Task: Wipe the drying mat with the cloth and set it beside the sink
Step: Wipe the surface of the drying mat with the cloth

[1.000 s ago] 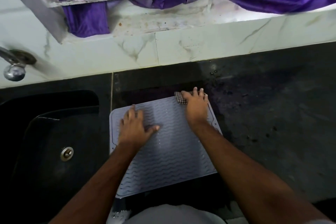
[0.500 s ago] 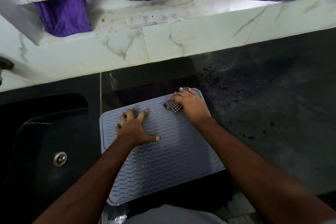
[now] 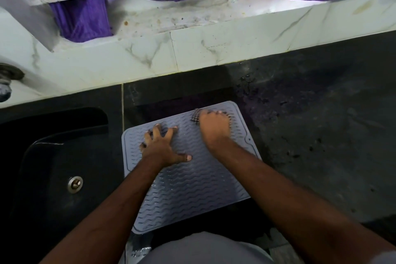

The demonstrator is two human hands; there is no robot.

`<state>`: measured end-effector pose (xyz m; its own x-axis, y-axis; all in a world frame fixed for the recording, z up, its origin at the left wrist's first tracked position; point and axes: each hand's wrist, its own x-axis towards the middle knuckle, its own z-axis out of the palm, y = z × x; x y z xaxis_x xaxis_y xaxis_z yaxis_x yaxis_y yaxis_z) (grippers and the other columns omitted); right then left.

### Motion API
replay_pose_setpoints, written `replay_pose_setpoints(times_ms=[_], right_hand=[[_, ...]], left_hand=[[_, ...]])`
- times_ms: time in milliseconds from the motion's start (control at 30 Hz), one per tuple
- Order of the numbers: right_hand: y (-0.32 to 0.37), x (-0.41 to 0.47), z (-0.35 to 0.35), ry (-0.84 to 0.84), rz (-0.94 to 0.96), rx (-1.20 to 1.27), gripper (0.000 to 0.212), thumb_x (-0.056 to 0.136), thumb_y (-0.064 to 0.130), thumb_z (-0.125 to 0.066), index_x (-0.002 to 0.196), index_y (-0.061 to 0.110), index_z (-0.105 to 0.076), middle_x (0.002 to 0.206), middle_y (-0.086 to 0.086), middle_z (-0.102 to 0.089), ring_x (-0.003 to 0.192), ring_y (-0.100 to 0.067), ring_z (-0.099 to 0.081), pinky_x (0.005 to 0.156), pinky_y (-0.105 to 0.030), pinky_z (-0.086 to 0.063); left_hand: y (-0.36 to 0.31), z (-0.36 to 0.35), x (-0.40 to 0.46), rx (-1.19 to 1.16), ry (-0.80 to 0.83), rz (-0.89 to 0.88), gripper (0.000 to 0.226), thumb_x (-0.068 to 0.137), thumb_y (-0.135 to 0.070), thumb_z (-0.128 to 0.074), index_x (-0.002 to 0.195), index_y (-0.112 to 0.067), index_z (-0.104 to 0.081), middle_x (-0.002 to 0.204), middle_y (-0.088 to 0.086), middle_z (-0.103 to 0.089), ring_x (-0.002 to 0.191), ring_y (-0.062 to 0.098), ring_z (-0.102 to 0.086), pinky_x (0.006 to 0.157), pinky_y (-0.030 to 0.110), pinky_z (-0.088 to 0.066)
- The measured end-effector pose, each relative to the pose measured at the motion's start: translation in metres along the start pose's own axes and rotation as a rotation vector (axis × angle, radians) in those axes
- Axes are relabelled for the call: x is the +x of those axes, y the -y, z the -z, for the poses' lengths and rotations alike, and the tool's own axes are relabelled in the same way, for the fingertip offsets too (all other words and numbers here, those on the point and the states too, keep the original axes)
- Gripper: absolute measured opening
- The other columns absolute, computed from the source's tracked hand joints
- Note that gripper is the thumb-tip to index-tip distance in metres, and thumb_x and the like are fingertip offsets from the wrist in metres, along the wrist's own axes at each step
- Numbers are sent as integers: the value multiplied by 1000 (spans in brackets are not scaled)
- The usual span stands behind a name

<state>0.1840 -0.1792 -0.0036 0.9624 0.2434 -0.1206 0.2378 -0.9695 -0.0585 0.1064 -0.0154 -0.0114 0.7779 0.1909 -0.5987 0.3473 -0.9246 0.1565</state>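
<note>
The right hand (image 3: 215, 127), blurred, apparently gripping the cloth (image 3: 196, 117), has slid up the mat (image 3: 192, 188); left hand (image 3: 161, 148) spread flat.

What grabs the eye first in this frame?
Two bare forearms reach onto a grey drying mat on the dark counter: the left hand is spread flat on it, the right hand presses a checked cloth near its far edge. A black sink sits just left, and purple fabric hangs across the top.
</note>
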Motion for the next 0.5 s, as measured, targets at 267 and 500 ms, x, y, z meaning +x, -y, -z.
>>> replay_pose_setpoints(times_ms=[267,500], right_hand=[[-19,-14,23,-78,42,299,26,100,16,-48,121,25,-62,108,-5,-70,100,-29,-65,82,-40,-53],[-20,-24,-22,-125,-41,122,40,97,12,-54,136,20,-58,128,-7,-52,117,-27,-48,101,-38,-45]], left_hand=[[4,-3,-11,-6,-39,-61,115,64,-93,-57,156,-50,-3,167,4,14,151,44,8,118,69,-11],[23,-8,-10,29,-120,-117,98,74,-87,-53,154,-56,-5,168,1,5,150,40,-3,117,64,-16]])
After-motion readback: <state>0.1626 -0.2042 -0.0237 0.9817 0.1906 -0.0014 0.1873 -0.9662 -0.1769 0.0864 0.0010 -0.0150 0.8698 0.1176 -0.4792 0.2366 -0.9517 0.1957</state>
